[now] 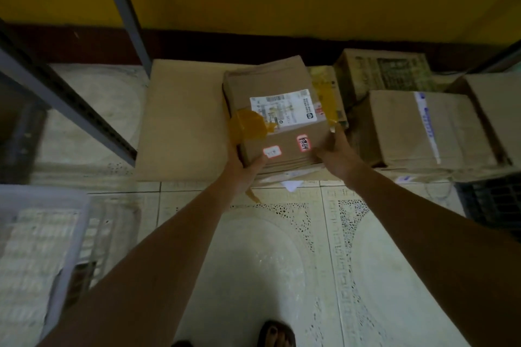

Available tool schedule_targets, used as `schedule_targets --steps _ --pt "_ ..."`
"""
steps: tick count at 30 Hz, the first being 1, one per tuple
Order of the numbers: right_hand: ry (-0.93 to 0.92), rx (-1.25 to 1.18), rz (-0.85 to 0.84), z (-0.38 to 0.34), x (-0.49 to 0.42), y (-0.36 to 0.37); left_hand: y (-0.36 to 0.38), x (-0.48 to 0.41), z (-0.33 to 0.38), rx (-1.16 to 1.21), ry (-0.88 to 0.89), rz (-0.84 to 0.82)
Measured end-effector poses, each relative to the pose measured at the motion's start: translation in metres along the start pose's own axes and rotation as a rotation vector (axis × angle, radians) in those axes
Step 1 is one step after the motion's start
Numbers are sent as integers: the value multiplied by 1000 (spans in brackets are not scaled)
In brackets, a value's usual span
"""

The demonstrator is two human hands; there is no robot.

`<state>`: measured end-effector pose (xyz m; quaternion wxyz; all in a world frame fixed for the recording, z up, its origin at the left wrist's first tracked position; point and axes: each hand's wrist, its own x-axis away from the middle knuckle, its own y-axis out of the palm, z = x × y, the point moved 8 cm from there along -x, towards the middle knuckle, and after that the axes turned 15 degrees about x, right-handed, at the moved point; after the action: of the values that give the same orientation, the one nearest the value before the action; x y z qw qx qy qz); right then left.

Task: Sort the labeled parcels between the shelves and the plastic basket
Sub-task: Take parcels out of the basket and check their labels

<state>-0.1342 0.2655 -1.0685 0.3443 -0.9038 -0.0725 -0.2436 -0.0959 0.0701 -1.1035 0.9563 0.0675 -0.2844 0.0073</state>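
Bare forearms (174,248) stretch over the floor (267,267). The left hand (243,169) and right hand (337,155) each grip a near corner of the labeled parcel (270,84). The plastic basket (82,222) sits near left.

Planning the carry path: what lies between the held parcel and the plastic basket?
Head view: a flat cardboard piece beside the parcel, then tiled floor to the basket.

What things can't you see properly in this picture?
All in the head view:
- Shipping label on the held parcel: print too small and blurred to read.
- Fingers of the left hand and right hand: mostly hidden behind the parcel.
- Plastic basket: cut off by the left edge, contents blurred.
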Motion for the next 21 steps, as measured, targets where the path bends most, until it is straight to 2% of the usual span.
schedule_targets --steps 3,5,9,11,17,21 --pt "-53 -68 54 -2 20 14 -9 8 -7 104 -23 85" --pt "-46 -104 54 -4 40 23 -18 28 -5 161 -53 67" --pt "-97 114 -39 -23 108 38 -57 92 12 160 -65 59" --pt "-140 126 -69 -42 153 43 -74 132 31 96 -86 23" --pt "-17 26 -231 -94 300 51 -106 239 114 -131 -194 -125" --pt "106 -28 -193 -126 408 21 -99 322 161 -176 -316 -218"
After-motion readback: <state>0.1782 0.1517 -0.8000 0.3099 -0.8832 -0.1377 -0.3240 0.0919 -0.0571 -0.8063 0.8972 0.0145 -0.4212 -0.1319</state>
